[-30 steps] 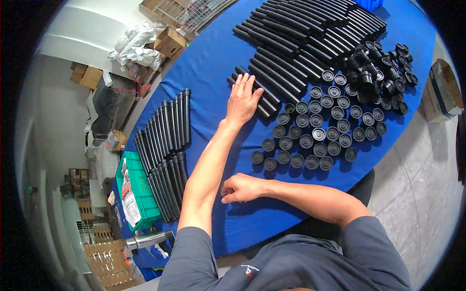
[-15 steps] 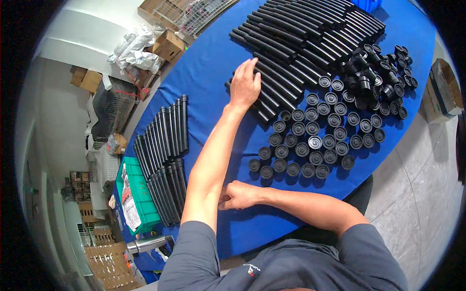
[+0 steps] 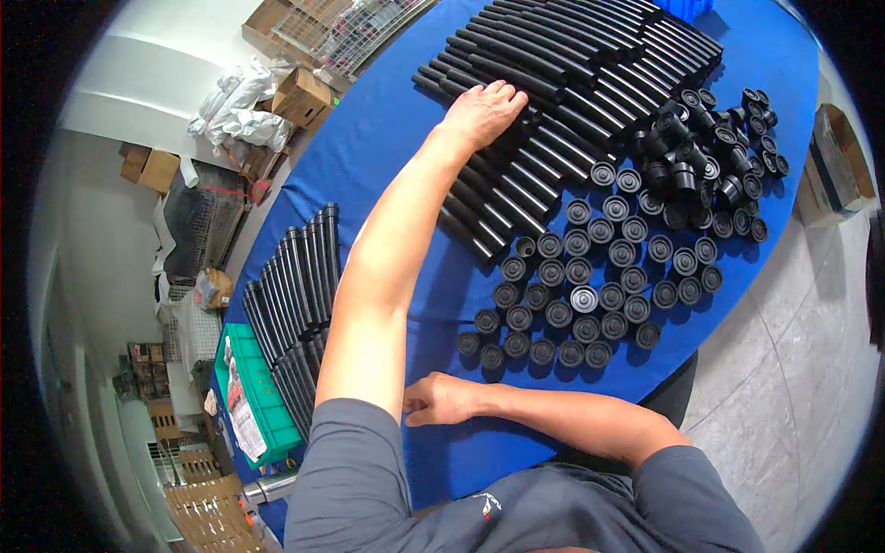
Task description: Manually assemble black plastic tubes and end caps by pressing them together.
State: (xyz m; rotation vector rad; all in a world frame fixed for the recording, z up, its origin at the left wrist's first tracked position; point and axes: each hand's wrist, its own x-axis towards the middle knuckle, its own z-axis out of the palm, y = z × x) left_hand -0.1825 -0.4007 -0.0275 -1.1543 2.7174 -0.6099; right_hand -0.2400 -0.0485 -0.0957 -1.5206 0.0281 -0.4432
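Observation:
My left hand reaches up to the black tubes, its fingers bent down over tube ends in the row at the upper middle. What lies beneath the palm is hidden. The tubes lie side by side in slanted, overlapping rows. Near the blue table's front, my right hand rests beside my left upper arm with its fingers curled in. Whatever it may hold does not show. Round black caps with ringed faces stand spread between my two hands, and more black caps are heaped right of the tubes.
At the left lie black tubes with caps on their ends, next to a green crate. A metal cylinder is near my left sleeve. A blue container sits at the far edge. An open cardboard box stands right of the table.
My left hand has moved right and slightly farther up over the tubes, and its fingers have bent more. The right hand keeps its curled pose; the whole view has shifted a little.

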